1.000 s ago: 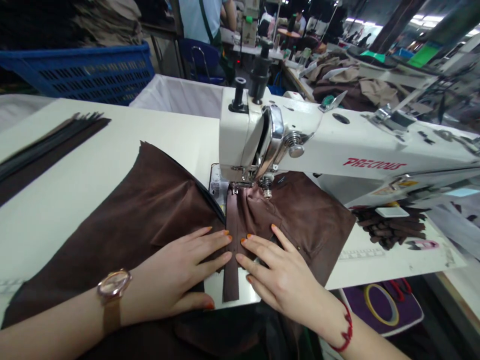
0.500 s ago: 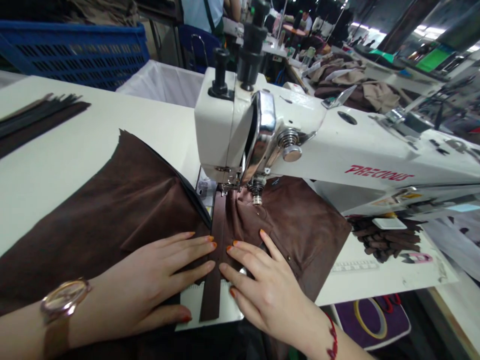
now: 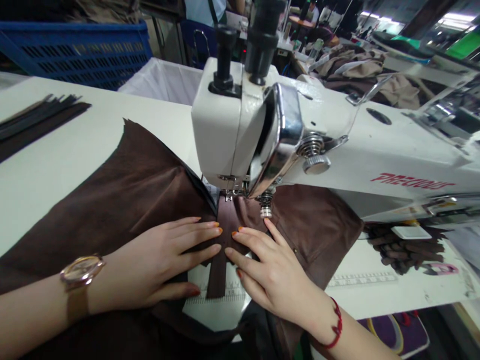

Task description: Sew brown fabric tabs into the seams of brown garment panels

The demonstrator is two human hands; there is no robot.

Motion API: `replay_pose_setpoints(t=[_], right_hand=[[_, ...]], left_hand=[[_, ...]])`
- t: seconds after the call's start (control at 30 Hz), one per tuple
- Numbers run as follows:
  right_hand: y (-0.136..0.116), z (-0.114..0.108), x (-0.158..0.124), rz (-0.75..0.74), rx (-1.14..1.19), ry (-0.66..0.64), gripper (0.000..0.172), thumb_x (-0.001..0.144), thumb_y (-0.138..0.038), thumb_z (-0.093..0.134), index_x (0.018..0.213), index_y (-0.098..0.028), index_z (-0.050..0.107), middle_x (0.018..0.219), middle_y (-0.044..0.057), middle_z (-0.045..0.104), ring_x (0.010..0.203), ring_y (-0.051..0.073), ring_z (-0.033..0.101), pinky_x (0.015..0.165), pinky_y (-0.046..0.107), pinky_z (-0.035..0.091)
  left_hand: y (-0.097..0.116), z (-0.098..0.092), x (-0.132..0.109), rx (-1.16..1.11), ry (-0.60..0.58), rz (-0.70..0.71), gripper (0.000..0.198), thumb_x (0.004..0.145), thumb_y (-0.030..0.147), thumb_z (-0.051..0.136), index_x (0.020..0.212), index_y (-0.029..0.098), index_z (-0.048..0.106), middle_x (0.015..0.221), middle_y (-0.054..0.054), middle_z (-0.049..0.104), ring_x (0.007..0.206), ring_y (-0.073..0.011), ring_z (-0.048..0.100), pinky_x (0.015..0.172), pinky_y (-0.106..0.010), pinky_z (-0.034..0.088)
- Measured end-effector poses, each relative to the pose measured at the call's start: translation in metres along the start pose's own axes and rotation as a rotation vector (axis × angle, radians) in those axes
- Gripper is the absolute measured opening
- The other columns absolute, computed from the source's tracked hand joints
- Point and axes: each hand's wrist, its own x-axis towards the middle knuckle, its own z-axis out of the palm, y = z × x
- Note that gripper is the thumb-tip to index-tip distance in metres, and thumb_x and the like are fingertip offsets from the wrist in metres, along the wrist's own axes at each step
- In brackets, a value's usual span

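Observation:
Dark brown fabric, leather-like in its sheen, lies across the machine bed on both sides of the needle. A narrow brown strip runs lengthwise under the presser foot of a white sewing machine. My left hand rests flat on the fabric left of the strip, fingertips at the strip's edge. From the right, my right hand presses down with spread fingers, its fingertips beside the strip and on the right-hand fabric. Neither hand grips anything. The needle tip is too small to make out.
Fabric strips lie at the table's left. A blue crate and a white cloth-lined bin stand behind. On the right are bundled brown pieces, pink-handled snips and a ruler scale. A person sits in the background.
The strip and fabric have moved forward under the presser foot, so less strip shows at the near end. Both hands moved forward with them, still flat. The camera view has shifted slightly.

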Motion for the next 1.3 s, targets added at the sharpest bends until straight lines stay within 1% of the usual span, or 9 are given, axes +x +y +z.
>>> replay_pose_setpoints(t=[0.2, 0.33, 0.5, 0.63, 0.73, 0.83, 0.97, 1.13, 1.3], right_hand=[[0.013, 0.0, 0.012, -0.01, -0.02, -0.002, 0.035, 0.094, -0.023, 0.046, 0.127, -0.025, 0.058, 0.136, 0.008, 0.054, 0.131, 0.023, 0.043, 0.115, 0.053, 0.016], [0.024, 0.0, 0.02, -0.014, -0.032, -0.025, 0.036, 0.094, -0.024, 0.044, 0.128, -0.024, 0.057, 0.135, 0.009, 0.053, 0.131, 0.025, 0.041, 0.112, 0.053, 0.021], [0.036, -0.001, 0.03, -0.035, -0.058, -0.013, 0.038, 0.093, -0.022, 0.046, 0.129, -0.023, 0.058, 0.126, 0.011, 0.058, 0.123, 0.025, 0.048, 0.108, 0.051, 0.028], [0.045, -0.001, 0.036, -0.04, -0.093, 0.012, 0.037, 0.093, -0.024, 0.045, 0.128, -0.025, 0.058, 0.118, 0.009, 0.062, 0.117, 0.024, 0.052, 0.106, 0.049, 0.031], [0.05, -0.001, 0.04, -0.058, -0.095, 0.049, 0.037, 0.094, -0.023, 0.043, 0.127, -0.026, 0.059, 0.107, 0.008, 0.065, 0.111, 0.023, 0.054, 0.104, 0.047, 0.034], [0.054, 0.0, 0.043, -0.08, -0.081, 0.068, 0.038, 0.093, -0.023, 0.045, 0.128, -0.026, 0.058, 0.097, 0.006, 0.066, 0.105, 0.023, 0.056, 0.099, 0.046, 0.038], [0.056, -0.001, 0.046, -0.088, -0.074, 0.083, 0.039, 0.09, -0.02, 0.047, 0.127, -0.025, 0.059, 0.103, 0.008, 0.066, 0.101, 0.023, 0.056, 0.091, 0.041, 0.042], [0.056, -0.004, 0.048, -0.081, -0.076, 0.104, 0.037, 0.089, -0.02, 0.048, 0.123, -0.025, 0.062, 0.094, 0.007, 0.066, 0.093, 0.022, 0.057, 0.087, 0.038, 0.042], [0.056, -0.004, 0.046, -0.074, -0.085, 0.085, 0.039, 0.091, -0.021, 0.046, 0.127, -0.024, 0.059, 0.09, 0.006, 0.066, 0.09, 0.022, 0.057, 0.083, 0.036, 0.042]], left_hand=[[-0.018, 0.0, 0.005, 0.012, 0.01, 0.012, 0.061, 0.088, 0.044, 0.059, 0.142, 0.024, 0.04, 0.148, -0.011, 0.041, 0.135, -0.0275, 0.04, 0.113, -0.045, 0.034], [-0.028, -0.002, 0.01, 0.001, 0.004, 0.009, 0.062, 0.088, 0.041, 0.059, 0.143, 0.024, 0.037, 0.149, -0.011, 0.038, 0.134, -0.0287, 0.04, 0.114, -0.046, 0.033], [-0.038, -0.005, 0.019, 0.036, 0.029, 0.032, 0.055, 0.09, 0.038, 0.057, 0.139, 0.021, 0.041, 0.146, -0.014, 0.041, 0.131, -0.0276, 0.044, 0.111, -0.045, 0.036], [-0.047, -0.008, 0.025, 0.072, 0.013, 0.034, 0.052, 0.092, 0.038, 0.054, 0.138, 0.018, 0.043, 0.145, -0.013, 0.042, 0.134, -0.0274, 0.039, 0.113, -0.044, 0.033], [-0.053, -0.008, 0.027, 0.078, 0.016, 0.048, 0.051, 0.092, 0.04, 0.053, 0.137, 0.018, 0.045, 0.145, -0.013, 0.043, 0.135, -0.0275, 0.038, 0.113, -0.044, 0.034], [-0.056, -0.008, 0.028, 0.075, 0.04, 0.059, 0.051, 0.092, 0.04, 0.053, 0.137, 0.018, 0.045, 0.144, -0.014, 0.044, 0.133, -0.0275, 0.04, 0.111, -0.046, 0.036], [-0.057, -0.01, 0.029, 0.059, 0.062, 0.049, 0.049, 0.093, 0.039, 0.051, 0.137, 0.019, 0.044, 0.14, -0.014, 0.048, 0.13, -0.0276, 0.045, 0.108, -0.046, 0.04], [-0.058, -0.013, 0.03, 0.061, 0.093, 0.058, 0.05, 0.092, 0.038, 0.052, 0.138, 0.022, 0.042, 0.138, -0.014, 0.051, 0.126, -0.0282, 0.049, 0.104, -0.046, 0.045], [-0.058, -0.014, 0.031, 0.101, 0.114, 0.069, 0.05, 0.09, 0.038, 0.053, 0.136, 0.02, 0.043, 0.136, -0.015, 0.053, 0.122, -0.0284, 0.052, 0.102, -0.043, 0.046]])
